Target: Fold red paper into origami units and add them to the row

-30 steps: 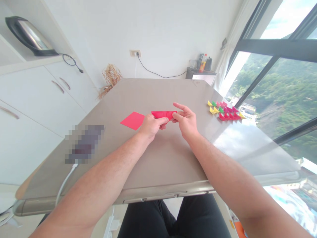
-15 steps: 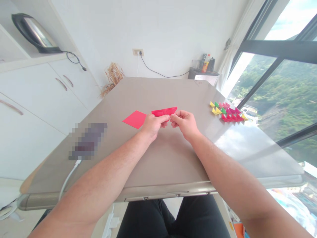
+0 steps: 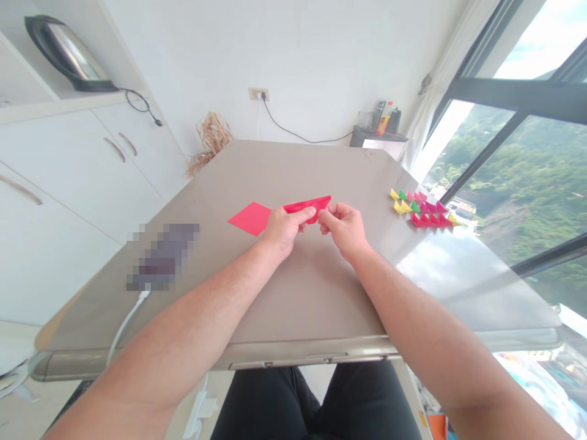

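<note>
Above the middle of the table (image 3: 302,293), a folded piece of red paper (image 3: 321,203) is held between my hands, its long edge rising to the right. My left hand (image 3: 285,228) is closed on its left part, thumb lying along the front. The fingers of my right hand (image 3: 342,226) are curled, with thumb and forefinger pinching the lower right part. Fingers cover much of the paper's lower side. Flat on the table beside my left hand lies a red square sheet of paper (image 3: 250,219), its right corner hidden behind that hand.
Several small folded paper boats (image 3: 424,211) in yellow, green, pink and red stand in rows at the right, near the window. A blurred-out dark object (image 3: 162,256) with a white cable (image 3: 123,324) lies at the left. Bottles (image 3: 384,119) stand on a small cabinet behind.
My right hand has shifted from the upper right end of the folded paper to its lower part, and its raised fingers have curled in. The paper's right end now tilts upward.
</note>
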The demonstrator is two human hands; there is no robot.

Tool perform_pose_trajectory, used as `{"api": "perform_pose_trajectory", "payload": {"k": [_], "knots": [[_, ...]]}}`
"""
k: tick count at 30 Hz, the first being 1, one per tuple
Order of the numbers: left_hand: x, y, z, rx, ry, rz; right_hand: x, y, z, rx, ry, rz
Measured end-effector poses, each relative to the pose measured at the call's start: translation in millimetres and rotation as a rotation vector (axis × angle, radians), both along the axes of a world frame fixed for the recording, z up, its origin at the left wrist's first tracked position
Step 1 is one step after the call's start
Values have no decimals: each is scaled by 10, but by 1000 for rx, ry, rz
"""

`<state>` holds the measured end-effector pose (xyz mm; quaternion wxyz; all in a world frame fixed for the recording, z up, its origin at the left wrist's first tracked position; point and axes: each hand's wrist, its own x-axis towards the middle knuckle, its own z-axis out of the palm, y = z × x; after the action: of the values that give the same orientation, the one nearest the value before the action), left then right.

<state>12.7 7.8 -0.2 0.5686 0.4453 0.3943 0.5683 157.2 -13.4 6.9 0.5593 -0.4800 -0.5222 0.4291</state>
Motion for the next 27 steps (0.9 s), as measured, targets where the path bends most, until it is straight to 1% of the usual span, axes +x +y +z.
{"api": "perform_pose_trajectory", "payload": {"k": [3, 5, 9, 12, 16, 19, 22, 25, 27], "knots": [[7, -4, -1, 20, -2, 3, -13, -2, -2, -28, 9, 43], [14, -6, -3, 35, -9, 3, -18, -1, -4, -20, 10, 67], [31, -3, -17, 56, -22, 26, -29, -4, -1, 14, -9, 53], [33, 10, -28, 61, -17, 51, -47, -12, -1, 6, -26, 44], [20, 32, -29, 44, -13, 87, -65, -17, -10, -47, -46, 81], [17, 37, -24, 51, -6, 114, -61, -14, -10, -50, -58, 109], [22, 28, -17, 67, -14, 106, -50, -12, -5, -27, -37, 109], [19, 15, -4, 67, -19, 98, -42, -16, -7, -45, -9, 135], [11, 8, 4, 65, -16, 69, -38, -20, -9, -63, 14, 158]]}}
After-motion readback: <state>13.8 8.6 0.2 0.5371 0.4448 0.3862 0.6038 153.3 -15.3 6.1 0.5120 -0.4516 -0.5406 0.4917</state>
